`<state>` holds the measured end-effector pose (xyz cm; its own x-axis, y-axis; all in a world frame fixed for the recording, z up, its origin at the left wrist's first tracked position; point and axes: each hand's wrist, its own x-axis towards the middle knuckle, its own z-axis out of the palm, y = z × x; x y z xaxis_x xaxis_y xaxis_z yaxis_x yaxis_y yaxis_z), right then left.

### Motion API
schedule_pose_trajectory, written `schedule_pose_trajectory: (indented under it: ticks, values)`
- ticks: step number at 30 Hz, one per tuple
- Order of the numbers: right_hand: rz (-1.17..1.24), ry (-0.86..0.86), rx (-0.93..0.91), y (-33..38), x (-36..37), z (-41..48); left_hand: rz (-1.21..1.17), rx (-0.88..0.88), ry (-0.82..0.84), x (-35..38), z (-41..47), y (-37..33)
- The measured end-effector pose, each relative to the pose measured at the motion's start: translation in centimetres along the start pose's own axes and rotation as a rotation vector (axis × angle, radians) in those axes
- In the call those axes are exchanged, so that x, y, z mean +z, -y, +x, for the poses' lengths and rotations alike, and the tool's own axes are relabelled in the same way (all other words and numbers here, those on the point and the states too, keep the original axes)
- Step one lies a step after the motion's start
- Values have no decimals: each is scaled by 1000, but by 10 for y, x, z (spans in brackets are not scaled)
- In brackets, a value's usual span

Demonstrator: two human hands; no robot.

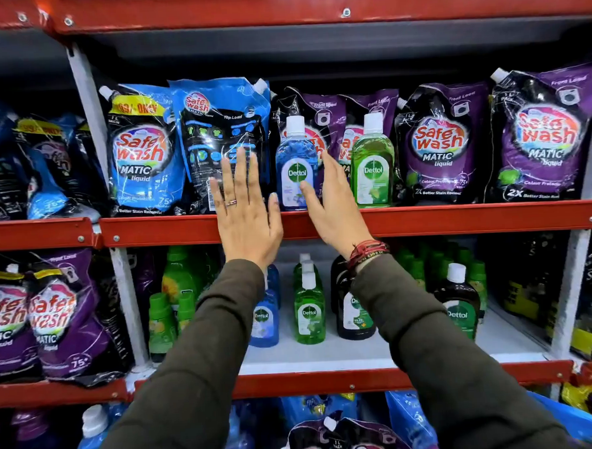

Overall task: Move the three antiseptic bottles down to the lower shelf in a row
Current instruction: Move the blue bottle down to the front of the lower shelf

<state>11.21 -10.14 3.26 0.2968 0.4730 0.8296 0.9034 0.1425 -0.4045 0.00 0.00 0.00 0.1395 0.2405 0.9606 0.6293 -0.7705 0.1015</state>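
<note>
A blue antiseptic bottle point(296, 166) with a white cap stands upright at the front of the upper shelf point(459, 219). A green antiseptic bottle point(373, 165) stands upright just to its right. My left hand point(244, 206) is raised flat with fingers apart, left of the blue bottle, holding nothing. My right hand point(331, 205) is open between the two bottles, its thumb touching the blue bottle's front. On the lower shelf point(363, 354) stand blue, green point(309, 309) and dark antiseptic bottles point(458, 305), partly hidden by my sleeves.
Blue detergent pouches point(143, 153) and purple detergent pouches point(444, 141) lean behind and beside the upper bottles. Small green bottles point(160, 320) crowd the lower shelf's left and back right. White uprights point(90, 125) frame the bay. More pouches fill the bottom shelf.
</note>
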Motion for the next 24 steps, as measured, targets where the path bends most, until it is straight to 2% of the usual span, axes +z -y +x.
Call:
schedule_pose_trajectory:
  ticks: [3,8,21,24]
  values:
    - [64,114,128,-2,1,19,57,-81,46,1,1,17]
    - [142,204,255,-5,1,38,71,-81,58,9,1,24]
    - [303,-31,186,9,-9,36,79,-80,65,11,-1,27]
    - [333,-33,158,19,-17,31,82,-90,70,8,-2,25]
